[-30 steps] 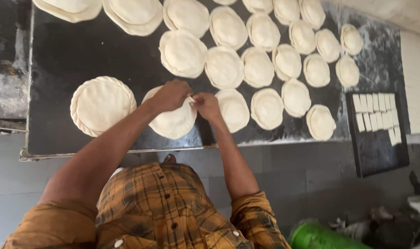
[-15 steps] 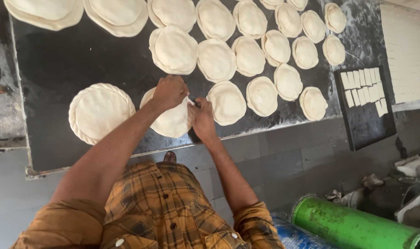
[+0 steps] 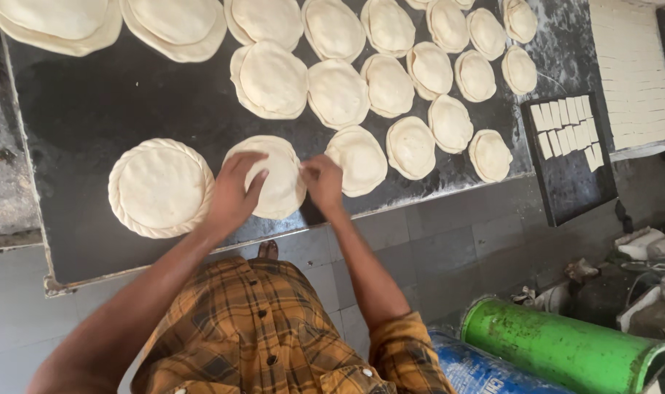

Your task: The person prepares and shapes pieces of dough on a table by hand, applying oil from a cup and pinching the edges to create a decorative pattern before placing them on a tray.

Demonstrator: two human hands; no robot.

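Dough round [image 3: 277,182] between hands, left hand [image 3: 234,191] flat on it, right hand [image 3: 323,182] pinching its rim.

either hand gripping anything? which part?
Left hand lies flat on the round dough disc, palm near its left edge. Right hand pinches the disc's right rim between fingertips. The disc stays on the dark table; nothing is lifted.

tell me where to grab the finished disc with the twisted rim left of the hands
Take the crimped disc by its twisted rim, fingers slid under from the near edge, which faces the person with bare black board around it. It lies flat and looks soft, so the thicker rim probably bears a grip better than the smooth middle. The left hand is nearest to it.
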